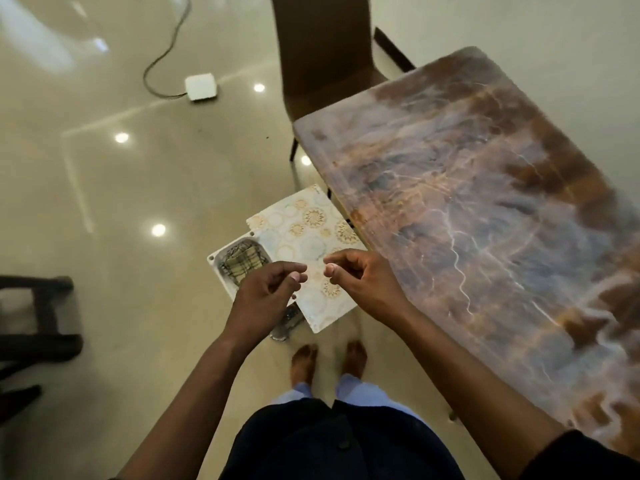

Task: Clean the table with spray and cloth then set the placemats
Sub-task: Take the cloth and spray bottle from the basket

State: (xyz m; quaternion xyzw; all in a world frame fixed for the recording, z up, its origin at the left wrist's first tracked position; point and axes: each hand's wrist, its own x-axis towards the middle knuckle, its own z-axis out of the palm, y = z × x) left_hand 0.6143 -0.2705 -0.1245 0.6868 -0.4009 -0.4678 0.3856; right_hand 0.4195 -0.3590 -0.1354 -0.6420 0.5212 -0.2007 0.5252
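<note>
Below, placemats [313, 251] beside table [485, 216]

The single head-worn camera looks steeply down from standing height, the table [485, 209] at frame right and floor [104, 202] at left.
</note>
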